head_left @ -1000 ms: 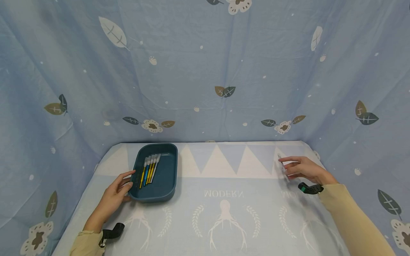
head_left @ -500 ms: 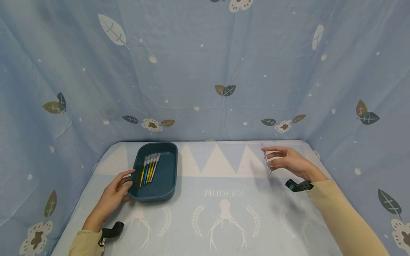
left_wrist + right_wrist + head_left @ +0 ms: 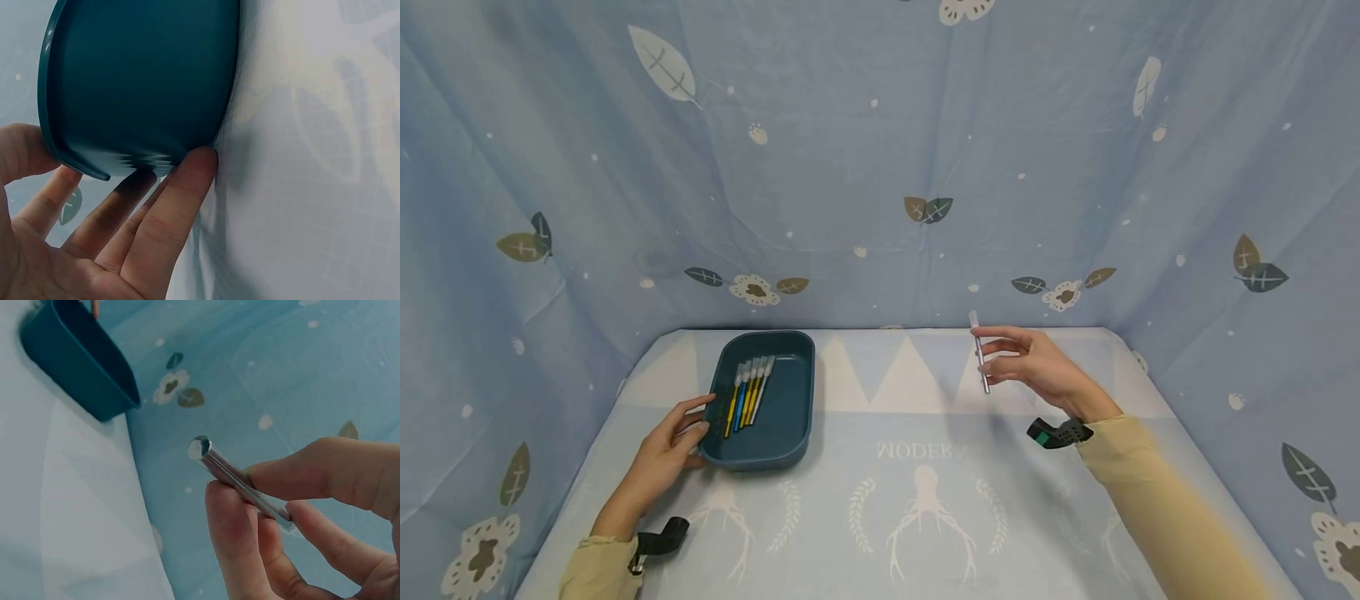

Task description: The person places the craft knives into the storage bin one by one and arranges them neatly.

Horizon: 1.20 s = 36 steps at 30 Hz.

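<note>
My right hand (image 3: 1017, 362) is raised above the middle right of the table and pinches a thin silver pen (image 3: 980, 353) between thumb and fingers; the right wrist view shows its metal barrel (image 3: 234, 480) close up. A dark teal tray (image 3: 790, 425) lies at the left of the table with several pens (image 3: 748, 393) in it, yellow, blue and orange. My left hand (image 3: 672, 442) touches the tray's near left corner; in the left wrist view straight fingers (image 3: 178, 194) lie against the tray wall (image 3: 144, 75).
The table carries a pale blue cloth (image 3: 925, 492) printed with white triangles, the word MODERN and antlers. Blue leaf-patterned curtains (image 3: 880, 167) close off the back and both sides. Black bands sit on both wrists.
My right hand has lifted the silver pen off the table's right side and carried it up and leftwards. The left hand and the tray have stayed put.
</note>
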Tool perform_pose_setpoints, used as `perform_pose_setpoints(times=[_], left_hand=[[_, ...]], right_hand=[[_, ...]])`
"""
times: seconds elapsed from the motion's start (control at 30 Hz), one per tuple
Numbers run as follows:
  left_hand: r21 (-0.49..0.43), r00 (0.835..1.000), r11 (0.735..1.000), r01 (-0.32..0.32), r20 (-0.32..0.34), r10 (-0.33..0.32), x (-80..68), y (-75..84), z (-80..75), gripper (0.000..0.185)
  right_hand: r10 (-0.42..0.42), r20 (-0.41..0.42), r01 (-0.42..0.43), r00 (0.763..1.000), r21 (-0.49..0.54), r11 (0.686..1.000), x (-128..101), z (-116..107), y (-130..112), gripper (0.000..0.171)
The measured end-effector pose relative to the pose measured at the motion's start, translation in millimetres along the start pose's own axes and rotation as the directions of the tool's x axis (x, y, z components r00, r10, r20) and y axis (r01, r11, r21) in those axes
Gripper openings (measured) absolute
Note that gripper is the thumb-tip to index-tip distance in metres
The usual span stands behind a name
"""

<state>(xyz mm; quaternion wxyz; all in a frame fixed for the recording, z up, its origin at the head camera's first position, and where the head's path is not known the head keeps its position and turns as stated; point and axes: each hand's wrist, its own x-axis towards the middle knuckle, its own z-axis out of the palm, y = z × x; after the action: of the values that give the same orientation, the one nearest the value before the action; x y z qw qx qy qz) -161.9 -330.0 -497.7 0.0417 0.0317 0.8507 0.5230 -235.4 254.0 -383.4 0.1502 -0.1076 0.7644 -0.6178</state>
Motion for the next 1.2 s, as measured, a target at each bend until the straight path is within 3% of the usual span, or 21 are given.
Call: perform_pose_setpoints(times=[0.27, 0.73, 1.2], left_hand=[[-0.007, 1.0, 1.0, 0.0, 0.003, 0.0, 0.4, -0.9, -0.9, 0.058], [-0.004, 1.0, 1.0, -0.008, 0.001, 0.008, 1.3, 1.0, -0.8, 0.057], [0.004, 1.0, 1.0, -0.003, 0.006, 0.003, 3.6, -0.8, -1.5, 0.057]], right_hand=[[-0.016, 0.008, 0.016, 1.0, 0.02, 1.0, 19, 29, -7, 0.069], [-0.078, 0.077, 0.065, 0.994, 0.154, 0.986, 54, 88, -32, 0.066], [-0.082, 0.091, 0.065, 0.992, 0.17, 0.983, 84, 143, -29, 0.065]])
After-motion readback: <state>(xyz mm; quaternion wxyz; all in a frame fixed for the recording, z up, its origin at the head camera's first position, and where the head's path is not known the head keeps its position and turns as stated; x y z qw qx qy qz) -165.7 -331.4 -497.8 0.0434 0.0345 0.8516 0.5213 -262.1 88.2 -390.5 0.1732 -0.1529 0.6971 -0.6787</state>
